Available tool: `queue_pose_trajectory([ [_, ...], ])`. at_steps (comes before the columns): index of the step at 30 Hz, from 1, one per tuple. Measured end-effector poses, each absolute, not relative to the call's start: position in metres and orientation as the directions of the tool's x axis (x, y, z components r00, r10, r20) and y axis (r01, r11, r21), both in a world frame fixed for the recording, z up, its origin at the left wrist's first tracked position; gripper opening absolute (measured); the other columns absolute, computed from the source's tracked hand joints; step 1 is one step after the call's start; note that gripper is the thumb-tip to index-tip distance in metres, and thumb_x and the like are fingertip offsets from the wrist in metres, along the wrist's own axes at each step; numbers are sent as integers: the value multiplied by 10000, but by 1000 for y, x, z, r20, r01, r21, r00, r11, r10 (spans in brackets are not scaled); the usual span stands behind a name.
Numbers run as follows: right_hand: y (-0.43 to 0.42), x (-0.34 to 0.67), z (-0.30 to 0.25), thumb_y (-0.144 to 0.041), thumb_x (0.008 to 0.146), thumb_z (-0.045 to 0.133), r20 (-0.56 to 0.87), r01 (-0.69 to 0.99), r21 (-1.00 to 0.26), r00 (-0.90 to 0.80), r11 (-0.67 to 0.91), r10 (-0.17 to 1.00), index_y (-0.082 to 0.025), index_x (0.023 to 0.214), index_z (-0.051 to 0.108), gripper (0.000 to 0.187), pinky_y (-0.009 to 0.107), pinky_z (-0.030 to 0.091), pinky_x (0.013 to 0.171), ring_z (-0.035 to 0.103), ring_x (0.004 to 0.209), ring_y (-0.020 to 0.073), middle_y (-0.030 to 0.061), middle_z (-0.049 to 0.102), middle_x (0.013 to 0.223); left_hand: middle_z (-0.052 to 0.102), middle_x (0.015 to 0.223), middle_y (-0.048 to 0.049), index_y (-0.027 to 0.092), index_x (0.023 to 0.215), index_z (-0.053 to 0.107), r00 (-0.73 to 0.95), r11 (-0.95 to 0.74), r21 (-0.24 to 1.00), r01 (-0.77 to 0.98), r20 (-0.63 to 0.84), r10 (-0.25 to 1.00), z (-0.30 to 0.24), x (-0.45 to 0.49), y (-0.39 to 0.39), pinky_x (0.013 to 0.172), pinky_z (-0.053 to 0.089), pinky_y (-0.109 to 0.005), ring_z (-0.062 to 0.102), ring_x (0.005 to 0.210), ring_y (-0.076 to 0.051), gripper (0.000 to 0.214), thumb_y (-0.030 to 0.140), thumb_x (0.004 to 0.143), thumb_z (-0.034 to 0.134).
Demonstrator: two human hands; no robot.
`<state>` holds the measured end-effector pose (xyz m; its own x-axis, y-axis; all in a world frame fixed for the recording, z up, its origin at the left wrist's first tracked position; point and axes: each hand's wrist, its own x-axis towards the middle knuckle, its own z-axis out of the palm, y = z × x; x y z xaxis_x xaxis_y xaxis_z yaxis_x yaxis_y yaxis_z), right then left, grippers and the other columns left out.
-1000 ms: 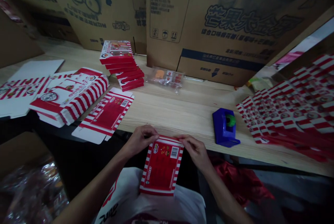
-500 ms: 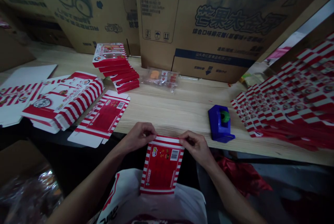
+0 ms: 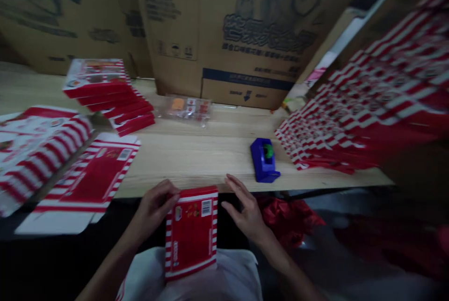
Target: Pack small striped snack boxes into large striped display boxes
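left hand (image 3: 159, 203) pinches closed-looking red box (image 3: 192, 233); right hand (image 3: 247, 212) free, fingers parted. flat carton (image 3: 91, 177) lies unmade; striped stack (image 3: 351, 109) looks assembled.

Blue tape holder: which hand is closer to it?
Right. The right hand is in front of the blue tape holder, slightly left; the left hand is farther left, holding a corner of the red box.
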<state>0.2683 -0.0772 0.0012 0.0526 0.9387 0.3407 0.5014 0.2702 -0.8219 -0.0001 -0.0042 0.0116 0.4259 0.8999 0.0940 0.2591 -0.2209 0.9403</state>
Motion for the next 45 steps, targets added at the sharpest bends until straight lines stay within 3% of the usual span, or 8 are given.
queue_pose_trajectory([
  [4,-77,328,14,-289,848,632,511,640,-765,538,69,670,-212,1061,675,231,336,521,774,610,970,202,100,625,1135,575,788,-29,215,897,734,409,-152,970,190,62,911,0,2,-4,630,471,-255,578,744,-167,201,364,863,603],
  [7,-69,372,11,-430,783,659,324,477,-873,721,-99,613,-171,887,695,281,282,457,593,570,766,175,80,623,961,626,856,-48,222,877,737,376,-119,983,143,57,925,-7,9,-6,687,509,-278,608,822,-198,203,400,796,685],
  [16,-40,384,-11,-438,579,753,144,249,-964,782,-92,607,-175,610,699,271,282,422,580,510,641,160,16,590,644,674,878,-62,191,838,708,291,-16,988,154,-30,956,-10,16,-7,673,550,-278,655,807,-222,317,479,711,744],
  [25,-70,352,-19,-432,642,757,130,74,-988,863,133,488,-165,668,683,277,357,505,767,576,845,175,67,579,1032,681,933,-25,217,875,694,152,72,987,147,-94,984,9,9,19,642,559,-242,657,804,-208,343,464,653,783],
  [33,-82,353,-51,-370,628,779,124,85,-991,867,102,482,-167,591,667,235,384,423,917,526,920,195,40,580,853,685,864,-19,195,850,674,332,114,980,160,-162,929,38,7,52,627,542,-244,648,745,-193,334,428,643,795],
  [37,-88,338,-35,-433,668,764,15,-36,-998,724,59,689,-175,628,656,283,354,494,779,533,752,159,11,561,767,670,785,-11,169,831,675,563,71,971,229,-192,804,47,10,59,628,493,-227,618,696,-157,266,392,705,746],
  [41,-67,295,6,-401,740,737,-34,53,-998,136,-41,990,-182,624,661,259,292,470,710,556,744,158,23,595,779,622,663,15,144,776,663,678,86,959,270,-253,691,46,25,59,585,440,-216,563,603,-125,226,337,679,729],
  [45,-30,248,34,-365,780,693,48,249,-961,-271,118,961,-189,580,616,277,267,426,654,549,698,147,8,572,731,653,708,2,142,766,667,727,58,968,244,-222,650,41,37,53,619,451,-226,576,648,-131,182,282,660,716],
])
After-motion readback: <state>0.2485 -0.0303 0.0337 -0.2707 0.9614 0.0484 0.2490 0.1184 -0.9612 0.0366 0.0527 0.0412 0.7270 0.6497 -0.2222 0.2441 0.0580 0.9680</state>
